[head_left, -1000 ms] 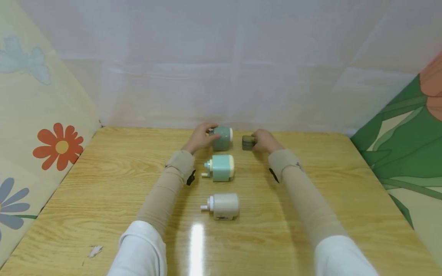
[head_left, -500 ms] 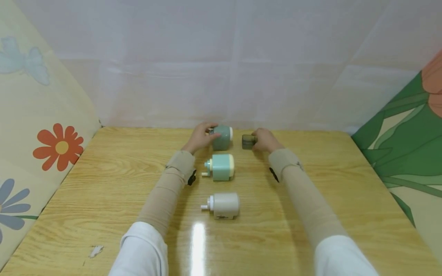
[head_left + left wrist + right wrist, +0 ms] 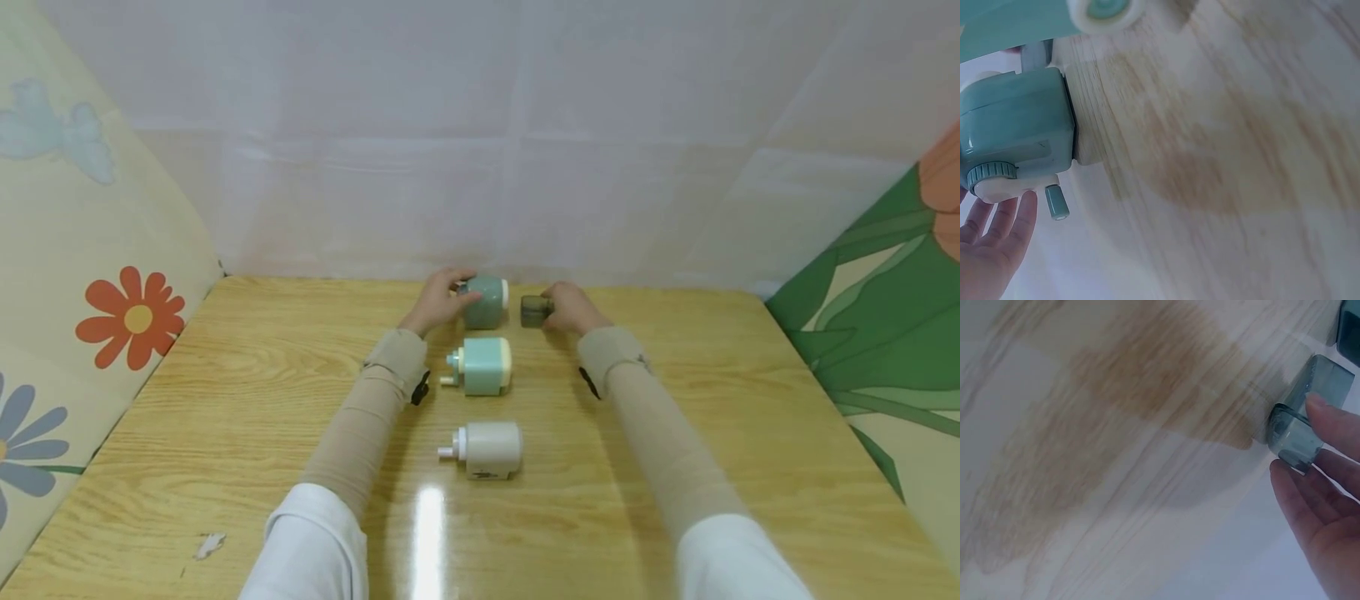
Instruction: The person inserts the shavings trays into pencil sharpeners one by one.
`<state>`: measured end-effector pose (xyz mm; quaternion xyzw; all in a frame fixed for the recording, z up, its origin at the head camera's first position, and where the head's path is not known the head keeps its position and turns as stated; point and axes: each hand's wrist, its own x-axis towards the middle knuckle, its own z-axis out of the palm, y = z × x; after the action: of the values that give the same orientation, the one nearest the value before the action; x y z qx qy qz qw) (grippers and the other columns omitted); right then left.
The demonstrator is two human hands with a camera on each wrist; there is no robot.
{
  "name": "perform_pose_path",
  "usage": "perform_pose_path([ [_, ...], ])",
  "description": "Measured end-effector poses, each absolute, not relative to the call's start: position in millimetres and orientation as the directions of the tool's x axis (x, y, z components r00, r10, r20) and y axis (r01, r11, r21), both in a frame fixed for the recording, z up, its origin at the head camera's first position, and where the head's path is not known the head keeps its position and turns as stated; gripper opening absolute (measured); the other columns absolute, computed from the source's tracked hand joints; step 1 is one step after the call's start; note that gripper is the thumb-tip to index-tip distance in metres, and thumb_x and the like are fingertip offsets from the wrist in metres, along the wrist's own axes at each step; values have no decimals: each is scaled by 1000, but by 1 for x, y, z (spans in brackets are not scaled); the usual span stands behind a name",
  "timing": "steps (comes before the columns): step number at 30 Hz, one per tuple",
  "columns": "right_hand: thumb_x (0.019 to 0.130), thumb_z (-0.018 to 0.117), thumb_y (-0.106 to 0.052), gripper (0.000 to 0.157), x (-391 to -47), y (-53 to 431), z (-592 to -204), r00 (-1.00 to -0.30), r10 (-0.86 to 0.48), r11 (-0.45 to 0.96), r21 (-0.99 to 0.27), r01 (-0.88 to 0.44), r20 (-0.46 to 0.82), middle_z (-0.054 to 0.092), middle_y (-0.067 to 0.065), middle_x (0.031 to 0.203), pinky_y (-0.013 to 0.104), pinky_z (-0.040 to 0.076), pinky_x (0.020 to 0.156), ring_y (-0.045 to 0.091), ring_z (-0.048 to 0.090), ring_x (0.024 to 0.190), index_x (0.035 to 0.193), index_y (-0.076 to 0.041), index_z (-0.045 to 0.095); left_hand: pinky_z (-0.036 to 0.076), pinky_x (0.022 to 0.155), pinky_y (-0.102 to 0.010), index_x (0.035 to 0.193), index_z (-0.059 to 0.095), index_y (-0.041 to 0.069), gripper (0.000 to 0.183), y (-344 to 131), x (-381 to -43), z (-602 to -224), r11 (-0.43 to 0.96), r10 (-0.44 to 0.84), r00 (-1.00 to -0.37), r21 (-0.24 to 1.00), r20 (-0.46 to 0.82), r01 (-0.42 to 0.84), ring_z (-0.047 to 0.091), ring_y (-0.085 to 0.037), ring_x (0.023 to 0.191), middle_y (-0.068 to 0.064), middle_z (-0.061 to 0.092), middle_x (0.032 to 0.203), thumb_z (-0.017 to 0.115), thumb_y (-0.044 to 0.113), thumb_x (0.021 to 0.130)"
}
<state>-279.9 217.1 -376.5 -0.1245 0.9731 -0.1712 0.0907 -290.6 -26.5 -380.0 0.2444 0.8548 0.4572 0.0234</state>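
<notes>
At the table's back edge, my left hand (image 3: 438, 302) holds a dark green hand-crank pencil sharpener (image 3: 486, 302) at its crank end. In the left wrist view the fingers (image 3: 1020, 228) lie by the white crank arm (image 3: 1004, 189), and a short green handle (image 3: 1056, 202) points away from it. My right hand (image 3: 572, 309) pinches a smoky see-through shavings drawer (image 3: 1319, 387) between thumb and fingers, a small gap to the right of the sharpener. A corner of the dark green sharpener shows at the right wrist view's upper right.
A turquoise and cream crank sharpener (image 3: 483, 367) lies between my forearms, and a beige one (image 3: 491, 450) lies nearer to me. A white cloth wall (image 3: 480, 167) rises behind the wooden table (image 3: 675, 483). Flower-printed panels (image 3: 885, 308) flank both sides.
My right hand has shifted slightly left with the drawer, narrowing the gap to the dark green sharpener. My left hand keeps its hold, and the other sharpeners stay put.
</notes>
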Motion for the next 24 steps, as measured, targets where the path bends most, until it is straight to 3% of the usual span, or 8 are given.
perform_pose_path([
  [24, 73, 73, -3, 54, -285, 199, -378, -951, -279, 908, -359, -216, -135, 52, 27, 119, 46, 35, 98, 39, 46, 112, 120, 13, 51, 46, 83, -35, 128, 51, 1, 47, -25, -292, -381, 473, 421, -893, 801, 160, 366, 51, -27, 103, -16, 51, 124, 63, 21, 87],
])
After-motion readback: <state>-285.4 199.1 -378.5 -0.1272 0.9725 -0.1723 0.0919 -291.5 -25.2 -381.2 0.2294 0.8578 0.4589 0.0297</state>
